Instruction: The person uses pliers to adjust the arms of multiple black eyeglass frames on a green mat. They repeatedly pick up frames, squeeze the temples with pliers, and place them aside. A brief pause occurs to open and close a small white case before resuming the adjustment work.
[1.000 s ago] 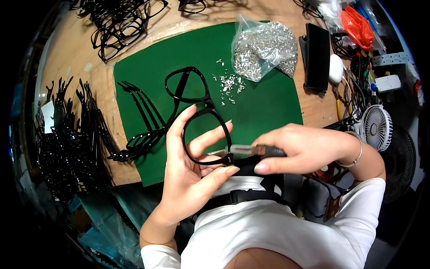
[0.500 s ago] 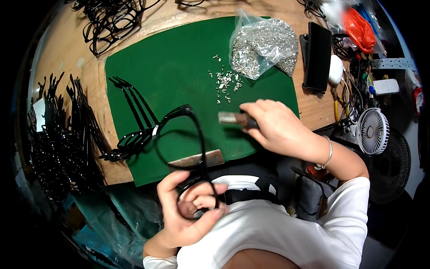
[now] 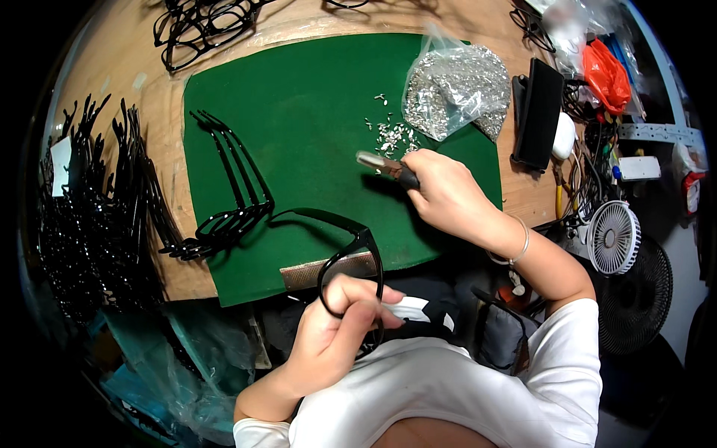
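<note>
My left hand (image 3: 328, 336), low in front of my body, grips a black eyeglass frame (image 3: 368, 239) by one rim. One temple of the frame reaches out to the left over the green mat (image 3: 299, 112); part of the frame is hidden behind my fingers. Above the mat, my right hand (image 3: 452, 193) is closed around dark-handled pliers (image 3: 388, 166), whose jaws point left. Just beyond the pliers lie small loose silver pieces (image 3: 393, 137). A few black eyeglass frames (image 3: 237, 220) stand nested together on the mat's left side.
A clear bag (image 3: 448, 86) full of silver pieces lies at the mat's far right. Many black frames (image 3: 97, 231) are heaped at the left table edge, more (image 3: 205, 30) at the back. A rough strip (image 3: 328, 270) lies at the mat's near edge. A black case (image 3: 538, 112) and small fan (image 3: 614, 237) are right.
My left hand has moved right and turned, bringing the eyeglass frame with it. My right hand has shifted slightly up, and the pliers now tilt upward to the left.
</note>
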Action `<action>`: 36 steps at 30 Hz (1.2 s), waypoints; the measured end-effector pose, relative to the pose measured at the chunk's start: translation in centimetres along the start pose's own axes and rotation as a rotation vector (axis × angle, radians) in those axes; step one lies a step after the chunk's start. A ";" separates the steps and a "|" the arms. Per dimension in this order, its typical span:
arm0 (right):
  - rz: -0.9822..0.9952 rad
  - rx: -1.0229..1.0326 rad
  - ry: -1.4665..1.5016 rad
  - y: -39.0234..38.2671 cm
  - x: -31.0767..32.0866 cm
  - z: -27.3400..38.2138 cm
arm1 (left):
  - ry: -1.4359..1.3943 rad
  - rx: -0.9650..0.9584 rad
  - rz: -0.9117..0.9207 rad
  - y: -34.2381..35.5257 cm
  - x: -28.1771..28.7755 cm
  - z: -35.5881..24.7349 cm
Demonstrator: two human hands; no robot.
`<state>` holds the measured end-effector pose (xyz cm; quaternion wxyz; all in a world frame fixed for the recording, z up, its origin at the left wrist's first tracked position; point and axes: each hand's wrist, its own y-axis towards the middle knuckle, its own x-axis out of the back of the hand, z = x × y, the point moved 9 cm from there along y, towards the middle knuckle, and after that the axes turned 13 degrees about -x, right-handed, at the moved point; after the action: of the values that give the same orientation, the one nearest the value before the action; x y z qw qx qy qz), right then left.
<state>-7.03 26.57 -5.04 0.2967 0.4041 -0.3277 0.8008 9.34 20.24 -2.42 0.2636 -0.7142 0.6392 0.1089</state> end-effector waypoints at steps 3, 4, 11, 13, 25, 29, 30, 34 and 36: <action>-0.056 -0.071 0.025 0.3 0.2 -0.6 | 0.068 -0.109 -0.144 0.6 0.7 0.5; -0.061 -0.075 0.005 0.3 -0.1 -0.6 | 0.098 -0.100 -0.155 0.8 0.8 1.0; -0.211 -0.016 -0.024 -0.4 0.3 1.0 | 0.118 -0.201 -0.167 1.3 0.2 1.4; -0.104 -0.083 0.144 -1.1 1.0 1.0 | 0.131 -0.237 -0.160 1.2 -0.1 1.0; 0.468 -0.356 1.326 -5.5 -1.2 3.1 | 0.219 -0.232 -0.123 1.6 -1.7 0.0; 0.671 -0.396 1.335 -5.9 -1.4 3.5 | -0.055 -0.048 -0.017 1.1 -1.6 -0.1; 0.686 -0.391 1.322 -5.9 -1.2 3.6 | -0.086 -0.038 0.005 0.9 -1.6 -0.4; 0.731 -0.364 1.296 -6.2 -0.4 4.5 | -0.170 -0.050 0.020 0.7 -1.5 -1.6; 0.645 -0.301 1.087 -6.0 0.7 4.3 | -0.186 -0.021 0.009 0.4 -1.1 -1.7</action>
<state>-1.04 27.07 -0.75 0.2183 -0.2238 -0.3444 0.8853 8.49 20.31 -0.51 0.3140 -0.7008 0.6140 0.1826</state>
